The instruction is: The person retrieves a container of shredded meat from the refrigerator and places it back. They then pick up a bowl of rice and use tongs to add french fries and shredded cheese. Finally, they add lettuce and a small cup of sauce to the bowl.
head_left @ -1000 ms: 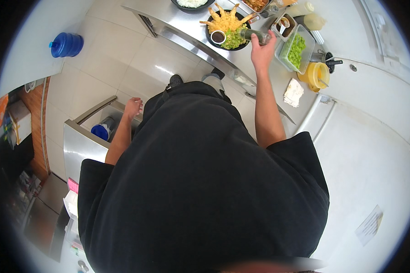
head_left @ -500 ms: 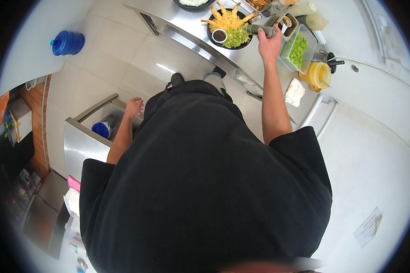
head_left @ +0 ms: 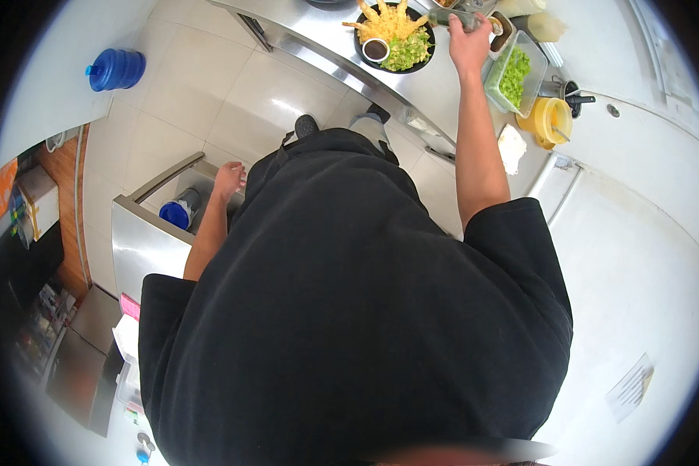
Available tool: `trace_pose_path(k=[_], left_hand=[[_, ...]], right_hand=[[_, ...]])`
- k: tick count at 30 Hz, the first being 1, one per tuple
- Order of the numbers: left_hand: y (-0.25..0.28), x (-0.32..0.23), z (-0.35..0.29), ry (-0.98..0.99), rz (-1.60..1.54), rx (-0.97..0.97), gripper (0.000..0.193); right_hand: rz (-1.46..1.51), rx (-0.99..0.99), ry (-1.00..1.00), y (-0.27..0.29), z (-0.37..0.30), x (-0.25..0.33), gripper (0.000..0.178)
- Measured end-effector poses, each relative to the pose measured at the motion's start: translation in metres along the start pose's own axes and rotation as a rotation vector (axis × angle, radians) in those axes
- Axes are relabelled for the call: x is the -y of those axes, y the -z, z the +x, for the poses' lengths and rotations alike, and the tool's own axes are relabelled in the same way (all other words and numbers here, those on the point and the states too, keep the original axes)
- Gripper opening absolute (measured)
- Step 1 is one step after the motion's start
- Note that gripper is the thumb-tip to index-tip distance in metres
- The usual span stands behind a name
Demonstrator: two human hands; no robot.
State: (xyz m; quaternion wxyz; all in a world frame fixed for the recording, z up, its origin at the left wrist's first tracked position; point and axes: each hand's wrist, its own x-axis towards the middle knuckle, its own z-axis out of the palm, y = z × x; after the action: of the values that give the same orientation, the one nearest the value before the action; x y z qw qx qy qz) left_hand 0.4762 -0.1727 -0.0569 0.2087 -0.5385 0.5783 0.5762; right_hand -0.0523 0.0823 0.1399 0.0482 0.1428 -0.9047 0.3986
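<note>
My right hand (head_left: 470, 45) is wrapped round a small clear shaker jar (head_left: 449, 16) with dark greenish contents. The jar lies tipped on its side, its end at the right rim of a black bowl (head_left: 397, 72). In the bowl are long battered fried shrimp (head_left: 373, 13) at the far side, golden fried crumbs (head_left: 396, 29), chopped green lettuce (head_left: 408, 54) and a small cup of dark sauce (head_left: 375, 50). My left hand (head_left: 229, 179) hangs low by my left side, fingers loosely bent and apart, holding nothing.
Right of the bowl stand a clear tub of lettuce (head_left: 514, 79), a yellow container (head_left: 546, 120) with a utensil in it, and a white cloth (head_left: 512, 149). A steel counter (head_left: 144, 245) is beside my left arm. A blue water jug (head_left: 117, 70) stands farther left.
My right hand and the shaker jar have moved farther from me, toward the bowl's far right side. The view has shifted slightly. My left hand hangs as before.
</note>
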Motion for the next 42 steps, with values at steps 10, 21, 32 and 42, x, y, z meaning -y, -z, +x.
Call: trace_pose_path(k=[10, 21, 32, 42], left_hand=[[-0.006, -0.002, -0.012, -0.043, 0.078, 0.004, 0.039], [-0.003, 0.009, -0.002, -0.009, -0.044, -0.016, 0.04], [-0.003, 0.021, -0.005, 0.01, -0.055, 0.007, 0.04], [-0.004, 0.022, -0.001, 0.004, 0.017, 0.012, 0.039]], right_hand=[[-0.018, -0.071, 0.044, 0.004, 0.002, 0.008, 0.077], [-0.03, -0.024, 0.182, -0.008, 0.008, 0.075, 0.056], [0.007, 0.125, 0.236, -0.025, 0.012, 0.09, 0.059], [-0.098, -0.006, 0.214, -0.003, 0.023, 0.05, 0.062]])
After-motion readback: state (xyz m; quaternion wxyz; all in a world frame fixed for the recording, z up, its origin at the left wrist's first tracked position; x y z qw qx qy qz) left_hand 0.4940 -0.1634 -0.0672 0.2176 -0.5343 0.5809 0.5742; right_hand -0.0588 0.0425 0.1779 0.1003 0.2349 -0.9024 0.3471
